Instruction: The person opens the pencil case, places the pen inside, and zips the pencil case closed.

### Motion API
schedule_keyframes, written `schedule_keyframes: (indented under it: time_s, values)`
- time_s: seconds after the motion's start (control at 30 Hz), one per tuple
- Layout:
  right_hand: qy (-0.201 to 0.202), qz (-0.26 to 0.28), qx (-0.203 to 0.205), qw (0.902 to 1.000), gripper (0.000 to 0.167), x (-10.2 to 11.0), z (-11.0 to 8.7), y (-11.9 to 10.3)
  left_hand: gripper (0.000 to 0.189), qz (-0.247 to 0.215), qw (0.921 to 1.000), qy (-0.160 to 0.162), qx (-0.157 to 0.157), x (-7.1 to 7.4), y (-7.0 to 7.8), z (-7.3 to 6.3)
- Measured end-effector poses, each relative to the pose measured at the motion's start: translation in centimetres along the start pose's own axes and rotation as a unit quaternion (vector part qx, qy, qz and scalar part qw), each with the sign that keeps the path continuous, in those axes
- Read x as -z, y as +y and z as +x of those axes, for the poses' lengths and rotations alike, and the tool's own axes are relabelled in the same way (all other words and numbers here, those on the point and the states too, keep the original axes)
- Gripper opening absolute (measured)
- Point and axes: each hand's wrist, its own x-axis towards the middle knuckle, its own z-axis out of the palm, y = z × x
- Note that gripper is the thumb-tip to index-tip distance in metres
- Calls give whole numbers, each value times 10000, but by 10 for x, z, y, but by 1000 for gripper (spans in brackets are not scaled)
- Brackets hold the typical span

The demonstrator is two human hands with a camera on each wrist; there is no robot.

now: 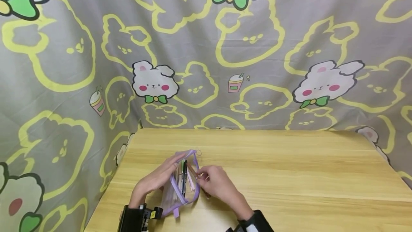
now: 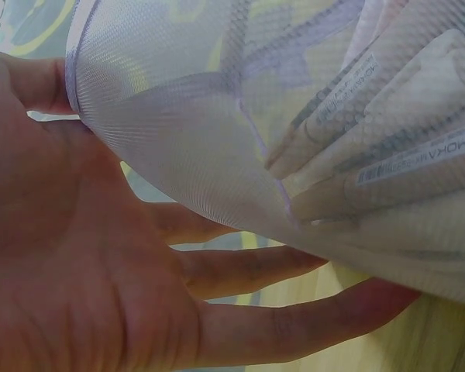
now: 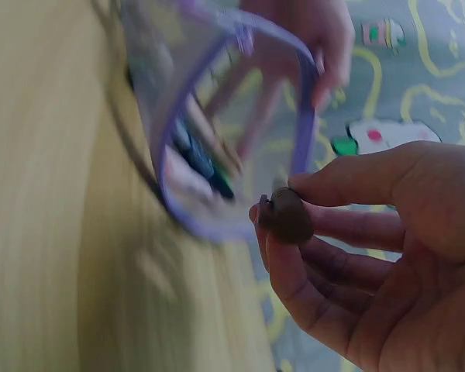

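A mesh pencil case (image 1: pixel 176 186) with purple trim lies near the front of the table, its mouth spread wide. Several pens (image 1: pixel 184 178) are inside it, some with MOKA labels (image 2: pixel 418 155) showing through the mesh. My left hand (image 1: pixel 157 179) holds the case at its rim, the thumb at the edge and the other fingers stretched along the outside of the mesh. Between the thumb and fingers of my right hand (image 1: pixel 219 183) is a brown pen (image 3: pixel 288 217) with a clip, at the mouth of the case; it slants over the opening in the head view.
The wooden table (image 1: pixel 289 167) reaches back to a grey curtain (image 1: pixel 199 46) with yellow outlines and white cartoon animals. The curtain also runs along the left side. A small ring (image 1: pixel 198 152) hangs at the case's far corner.
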Motion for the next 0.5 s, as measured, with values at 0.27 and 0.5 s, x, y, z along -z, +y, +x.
schedule_keyframes:
  time_s: [0.27,0.5]
  values:
    - [-135,480,-151,9986,24,-30,24,-18,53,-32,10000,-57,33,1,-2,-1]
    - [-279,1026,-204,9941,24,-37,26,-22,52,24,9999,-30,148,1,0,-1]
